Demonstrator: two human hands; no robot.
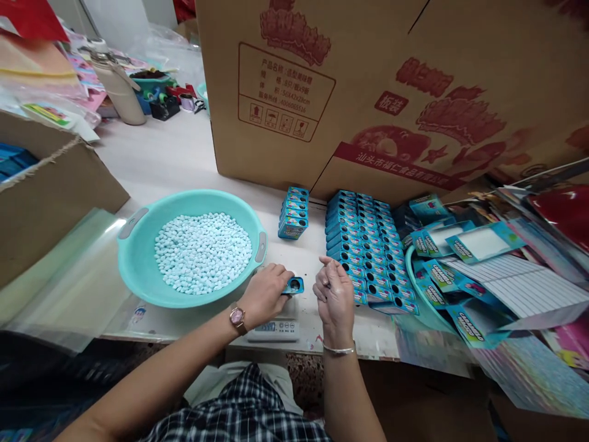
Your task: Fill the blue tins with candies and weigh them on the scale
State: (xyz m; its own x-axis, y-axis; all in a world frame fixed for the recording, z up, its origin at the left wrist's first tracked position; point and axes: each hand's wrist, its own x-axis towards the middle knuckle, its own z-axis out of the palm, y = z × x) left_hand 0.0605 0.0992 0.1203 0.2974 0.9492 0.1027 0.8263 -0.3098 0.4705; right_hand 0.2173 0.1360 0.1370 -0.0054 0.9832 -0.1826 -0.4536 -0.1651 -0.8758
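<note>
My left hand (265,290) grips a small blue candy box (294,285), its top with a dark round hole facing up. The box is over a white digital scale (289,331), whose display shows below my wrist. To the right of it, my right hand (335,298) is closed, palm side up with curled fingers; what it holds, if anything, is hidden. On the left stands a turquoise basin (138,270) with many pale blue candies (202,252) in it. Rows of blue candy boxes (363,245) stand beside my right hand, and a short row of boxes (293,215) stands farther back.
A large printed carton (368,73) walls off the back. At right, a turquoise tub (409,261) is heaped with flat blue cartons (473,319). An open cardboard box (55,196) and plastic sheets (69,294) lie left. A beige bottle (117,86) stands behind the basin.
</note>
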